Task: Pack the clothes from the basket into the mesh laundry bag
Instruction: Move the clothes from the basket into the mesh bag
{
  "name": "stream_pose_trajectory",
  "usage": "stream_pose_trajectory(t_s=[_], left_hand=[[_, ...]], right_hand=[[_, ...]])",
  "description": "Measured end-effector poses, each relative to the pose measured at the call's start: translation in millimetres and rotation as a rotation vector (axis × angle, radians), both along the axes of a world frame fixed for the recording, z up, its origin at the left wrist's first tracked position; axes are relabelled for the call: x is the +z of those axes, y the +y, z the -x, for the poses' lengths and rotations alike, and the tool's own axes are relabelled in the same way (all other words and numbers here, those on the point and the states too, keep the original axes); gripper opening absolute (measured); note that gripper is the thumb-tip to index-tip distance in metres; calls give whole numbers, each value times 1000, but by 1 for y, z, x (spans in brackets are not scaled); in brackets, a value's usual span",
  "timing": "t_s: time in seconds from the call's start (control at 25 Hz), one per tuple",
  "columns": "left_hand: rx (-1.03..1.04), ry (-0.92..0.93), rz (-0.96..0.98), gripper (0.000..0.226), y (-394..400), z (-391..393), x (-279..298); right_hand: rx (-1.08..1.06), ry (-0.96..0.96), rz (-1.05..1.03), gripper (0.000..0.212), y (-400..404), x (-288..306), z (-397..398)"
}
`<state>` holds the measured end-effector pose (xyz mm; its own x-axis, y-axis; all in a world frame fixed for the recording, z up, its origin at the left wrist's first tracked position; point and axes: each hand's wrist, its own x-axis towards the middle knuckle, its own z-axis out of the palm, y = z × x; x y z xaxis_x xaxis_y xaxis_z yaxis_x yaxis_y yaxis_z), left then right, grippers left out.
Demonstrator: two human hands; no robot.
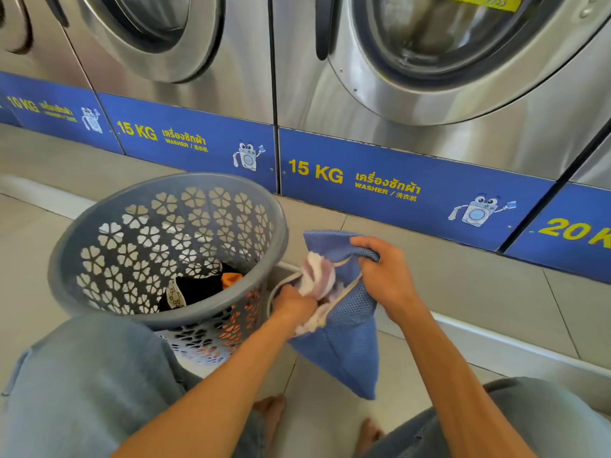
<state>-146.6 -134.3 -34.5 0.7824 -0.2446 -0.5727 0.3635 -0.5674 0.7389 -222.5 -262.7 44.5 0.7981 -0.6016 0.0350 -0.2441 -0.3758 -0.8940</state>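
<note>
Blue mesh laundry bag (347, 342) gapes, pink-white striped garment (317, 276) bunched at its mouth

Lighting: bright, even, soft; faint shadows on the floor tiles (463, 292). Sheen streaks the washer doors (429, 61) above. Wide-angle bending around them; slight softness throughout.

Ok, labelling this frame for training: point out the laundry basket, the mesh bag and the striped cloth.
laundry basket (99, 226): head view, left rim.
mesh bag (350, 352): head view, lower blue mesh panel.
striped cloth (319, 274): head view, bunched part at the bag's opening.
</note>
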Motion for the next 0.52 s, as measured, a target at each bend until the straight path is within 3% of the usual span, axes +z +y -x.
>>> stream_pose_trajectory(t_s=[0.08,0.16,0.24,0.28,0.4,0.44,0.52], left_hand=[[-184,-97,-260,82,6,-2,0],[-308,-98,-292,105,8,-7,-3],[-375,-100,-316,114,13,-13,3],[-418,-113,-310,105,16,-16,11],[-586,-198,-251,27,20,-18,53],[-603,-230,-212,17,20,-21,65],[-566,-288,-92,25,25,-25,94]], right_hand=[[84,41,105,50,8,1,-2],[148,130,185,52,12,-2,-6],[165,278,193,49,11,-11,-10],[178,357,198,42,12,-16,-12],[195,496,222,17,23,-28,-14],[198,503,209,26,26,-30,-15],[203,487,182,49,30,-30,-18]])
